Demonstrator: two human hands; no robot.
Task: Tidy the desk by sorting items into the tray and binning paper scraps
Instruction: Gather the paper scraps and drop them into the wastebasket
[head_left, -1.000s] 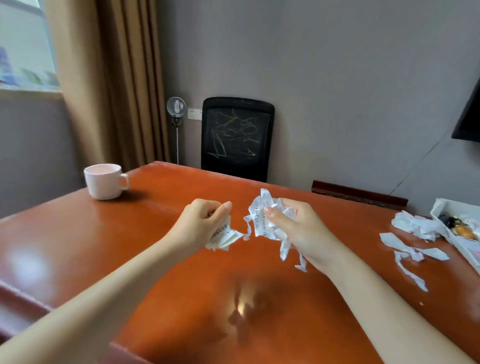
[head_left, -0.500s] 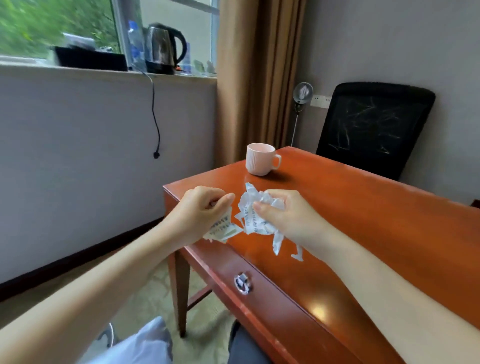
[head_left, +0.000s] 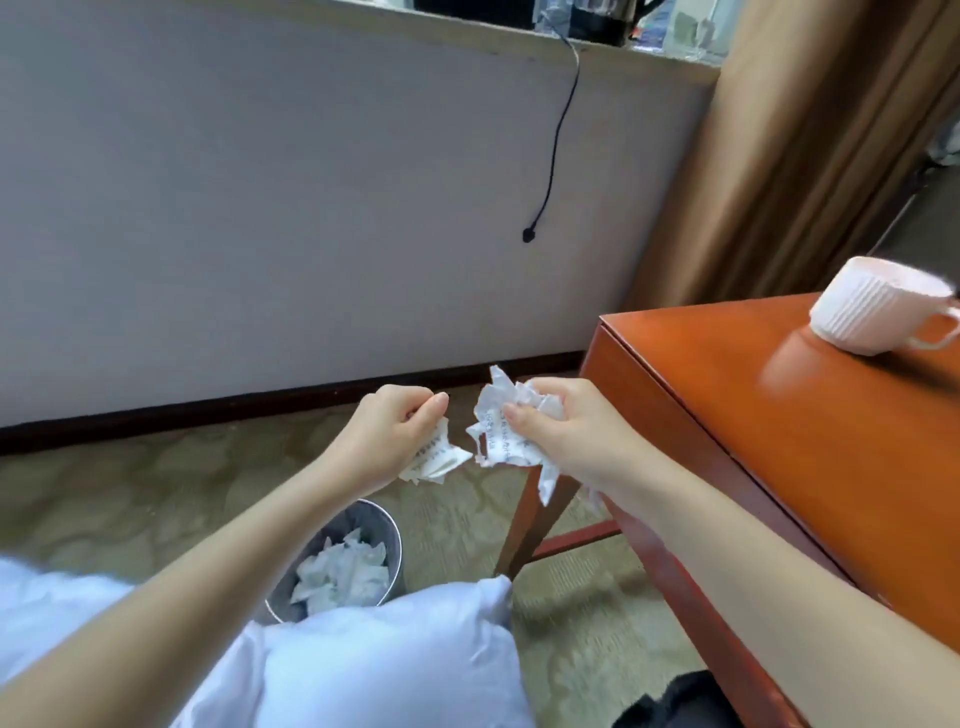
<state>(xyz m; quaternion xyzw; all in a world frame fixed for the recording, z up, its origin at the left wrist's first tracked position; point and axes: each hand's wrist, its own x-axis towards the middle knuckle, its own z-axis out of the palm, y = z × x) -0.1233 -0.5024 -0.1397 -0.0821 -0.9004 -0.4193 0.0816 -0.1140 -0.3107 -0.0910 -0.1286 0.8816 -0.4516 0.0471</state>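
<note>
My left hand (head_left: 387, 434) grips a small wad of printed paper scraps (head_left: 434, 460). My right hand (head_left: 563, 431) grips a bigger crumpled bunch of white paper scraps (head_left: 501, 431), with strips dangling below it. Both hands hang side by side in the air, just left of the desk's corner and above the floor. Below and to the left of them stands a round metal bin (head_left: 387, 535) on the carpet, holding several crumpled white papers (head_left: 340, 574). My white sleeve hides part of the bin's rim.
The red-brown wooden desk (head_left: 779, 441) fills the right side, with a pale pink ribbed cup (head_left: 878, 309) near its far edge. A grey wall with a dark skirting board and a dangling black cord (head_left: 550, 156) lies ahead. A brown curtain (head_left: 810, 145) hangs at the right.
My view has swung left and down, off the desktop toward the floor. Both hands, still holding their paper, have moved from over the desk to beyond its left corner, above the bin.
</note>
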